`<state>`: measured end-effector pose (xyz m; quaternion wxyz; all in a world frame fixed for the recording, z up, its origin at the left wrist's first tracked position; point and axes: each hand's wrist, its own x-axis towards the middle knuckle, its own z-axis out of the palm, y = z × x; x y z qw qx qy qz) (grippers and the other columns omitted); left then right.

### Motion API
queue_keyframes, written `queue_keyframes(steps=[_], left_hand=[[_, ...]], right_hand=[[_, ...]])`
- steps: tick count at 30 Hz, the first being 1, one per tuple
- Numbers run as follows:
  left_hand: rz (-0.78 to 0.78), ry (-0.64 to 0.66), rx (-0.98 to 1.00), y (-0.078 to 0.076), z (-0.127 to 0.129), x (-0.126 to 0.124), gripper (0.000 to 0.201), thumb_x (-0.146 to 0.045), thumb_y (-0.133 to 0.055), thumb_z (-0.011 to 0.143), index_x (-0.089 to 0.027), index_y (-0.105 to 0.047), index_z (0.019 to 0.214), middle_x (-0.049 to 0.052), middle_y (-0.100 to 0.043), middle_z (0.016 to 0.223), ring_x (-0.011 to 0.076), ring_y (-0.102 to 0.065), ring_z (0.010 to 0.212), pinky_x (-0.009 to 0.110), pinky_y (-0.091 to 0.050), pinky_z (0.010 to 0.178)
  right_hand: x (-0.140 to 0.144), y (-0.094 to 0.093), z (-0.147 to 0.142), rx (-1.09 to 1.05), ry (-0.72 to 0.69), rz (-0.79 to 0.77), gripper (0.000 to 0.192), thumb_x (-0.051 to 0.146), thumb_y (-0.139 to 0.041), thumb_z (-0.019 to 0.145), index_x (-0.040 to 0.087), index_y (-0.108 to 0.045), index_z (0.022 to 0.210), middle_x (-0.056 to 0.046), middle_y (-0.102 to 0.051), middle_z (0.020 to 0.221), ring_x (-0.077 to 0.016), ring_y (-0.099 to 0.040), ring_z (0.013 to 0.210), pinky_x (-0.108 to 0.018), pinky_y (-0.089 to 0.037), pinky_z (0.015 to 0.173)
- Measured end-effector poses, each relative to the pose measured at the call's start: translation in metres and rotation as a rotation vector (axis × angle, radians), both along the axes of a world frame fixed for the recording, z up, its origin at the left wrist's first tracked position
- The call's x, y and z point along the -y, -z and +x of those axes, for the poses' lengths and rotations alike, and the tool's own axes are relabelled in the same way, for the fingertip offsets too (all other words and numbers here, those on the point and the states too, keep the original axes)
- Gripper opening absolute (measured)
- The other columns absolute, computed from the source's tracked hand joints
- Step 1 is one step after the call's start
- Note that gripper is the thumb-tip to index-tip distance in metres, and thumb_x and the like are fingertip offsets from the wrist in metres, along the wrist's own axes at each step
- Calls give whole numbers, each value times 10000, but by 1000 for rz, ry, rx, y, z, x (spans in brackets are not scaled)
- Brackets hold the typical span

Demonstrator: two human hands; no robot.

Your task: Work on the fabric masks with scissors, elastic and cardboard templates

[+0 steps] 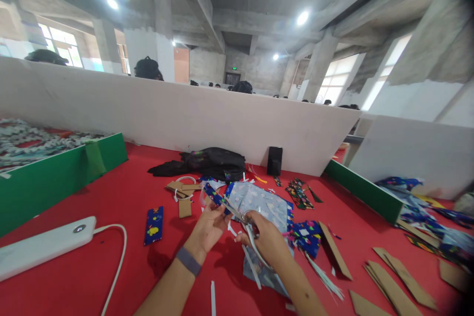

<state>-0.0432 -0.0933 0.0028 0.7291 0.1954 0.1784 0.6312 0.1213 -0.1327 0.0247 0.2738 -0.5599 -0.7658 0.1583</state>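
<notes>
The right hand (pixel 264 237) is closest to the camera. It is closed around a pair of scissors (pixel 247 227), and the blades poke up and to the left. The left hand (pixel 209 227) is just beside it, with a grey band on the wrist. Its fingers pinch a strip of blue patterned cloth (pixel 215 196). The strip sticks out past the fingers, up and away, and the scissor tips meet it there. It looks held out tight like that so the blades can get at it.

Right behind the hands lies a pale blue sheet of cloth (pixel 264 205) on the red table (pixel 111 197). To the right of that sheet are brown card pieces (pixel 392 284) and more bright scraps. To the left of it lies a small blue wrapped piece (pixel 153 224), and well past that a white power bank (pixel 44 247) with its cable. Behind the sheet sits a black bag (pixel 211 163) against a white wall board (pixel 185 113). A green board (pixel 62 173) stands far to the left.
</notes>
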Motion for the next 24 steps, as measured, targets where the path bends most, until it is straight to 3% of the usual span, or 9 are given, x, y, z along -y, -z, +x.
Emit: queue_keyframes(steps=[24], left_hand=[[-4,5,6,-2,-1,0,227,-26,-645,679,-194,-609,828,-14,-687,801,123,-643,713,269,-504,745]], right_hand=[[1,-1,3,151,46,48,298,457,-556,767,248,-538,978,-21,-648,854,-200,-610,756,-241,-351,603]])
